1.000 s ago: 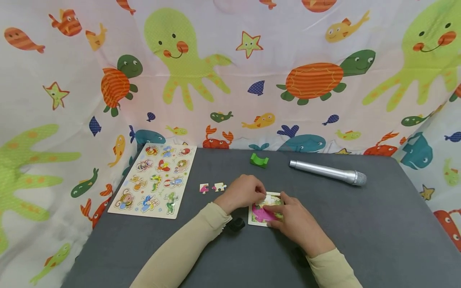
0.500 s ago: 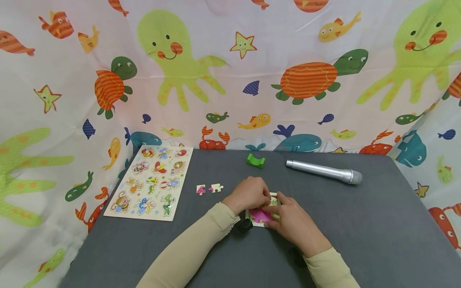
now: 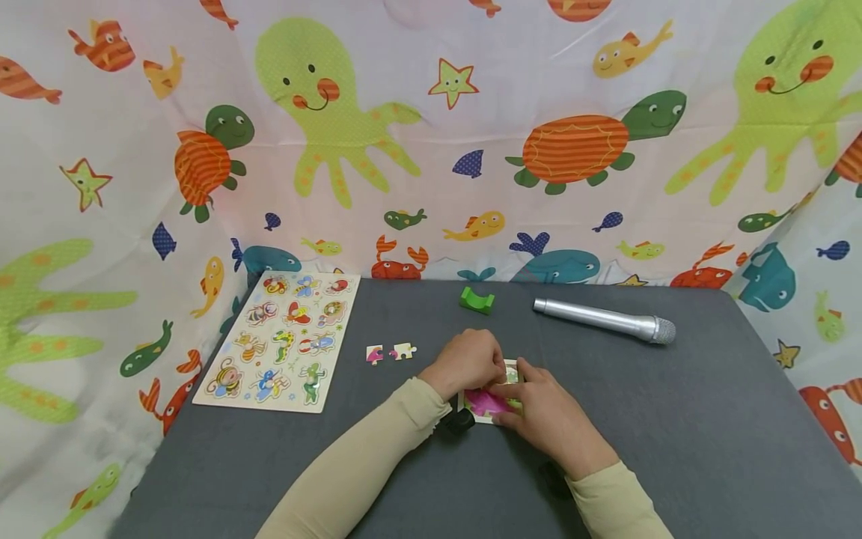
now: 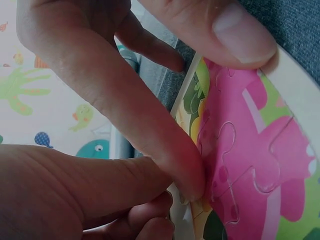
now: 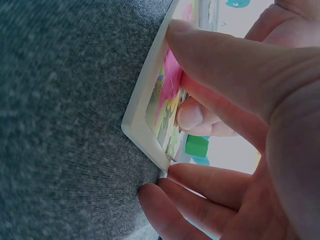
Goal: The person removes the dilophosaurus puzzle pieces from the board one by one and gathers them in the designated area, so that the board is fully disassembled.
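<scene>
A small framed jigsaw puzzle with a pink animal picture lies on the grey table between both hands. My right hand grips its right side: the thumb rests on the pale frame, the index finger reaches over the picture, other fingers lie at the frame's far edge. My left hand comes in over the upper left part, fingers curled and thumb against them, pinching a puzzle piece mostly hidden by the fingers. The right index fingertip meets the left fingertips there. Two loose puzzle pieces lie to the left.
A wooden peg board with insect pictures lies at the left. Behind the hands sit a green curved block and a silver microphone. A curtain printed with sea animals stands round the table.
The left hand has moved slightly right over the puzzle and now covers more of its upper left part. The right hand keeps its grip. The head view has shifted a little.
</scene>
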The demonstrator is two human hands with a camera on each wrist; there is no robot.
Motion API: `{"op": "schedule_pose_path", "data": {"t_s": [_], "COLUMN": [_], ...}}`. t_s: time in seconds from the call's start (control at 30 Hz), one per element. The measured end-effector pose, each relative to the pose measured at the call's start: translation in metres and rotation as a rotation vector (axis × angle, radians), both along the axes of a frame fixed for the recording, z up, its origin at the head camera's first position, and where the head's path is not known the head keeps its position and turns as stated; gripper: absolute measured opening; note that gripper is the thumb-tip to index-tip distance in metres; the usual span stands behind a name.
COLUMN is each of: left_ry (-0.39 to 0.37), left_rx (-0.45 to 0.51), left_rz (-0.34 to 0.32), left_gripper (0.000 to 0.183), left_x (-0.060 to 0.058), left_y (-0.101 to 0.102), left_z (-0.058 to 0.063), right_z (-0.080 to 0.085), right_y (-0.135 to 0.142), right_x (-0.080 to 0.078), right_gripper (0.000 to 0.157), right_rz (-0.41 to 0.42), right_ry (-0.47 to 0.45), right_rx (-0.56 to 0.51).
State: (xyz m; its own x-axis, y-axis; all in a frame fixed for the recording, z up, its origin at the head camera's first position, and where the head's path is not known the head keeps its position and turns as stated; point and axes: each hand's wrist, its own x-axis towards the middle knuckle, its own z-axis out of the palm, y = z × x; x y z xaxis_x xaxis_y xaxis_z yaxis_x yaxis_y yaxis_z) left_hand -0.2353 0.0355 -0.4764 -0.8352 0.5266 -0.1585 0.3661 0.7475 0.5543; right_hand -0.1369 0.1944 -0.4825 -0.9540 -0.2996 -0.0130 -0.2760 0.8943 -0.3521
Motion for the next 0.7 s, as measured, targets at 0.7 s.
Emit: {"op": "schedule_pose_path", "data": {"t_s": [0.7], "left_ry": [0.037], "left_rx": [0.028], "left_rz": [0.133], "left_gripper": [0.010], "left_x": [-0.023], "left_y": [-0.086], "left_z": [0.014], "right_z": [0.003], "right_y": [-0.006], "right_x": [0.000], "right_gripper": [0.047], "right_rz": [-0.023], "right_ry": [-0.075], "right_rx": [0.050]}}
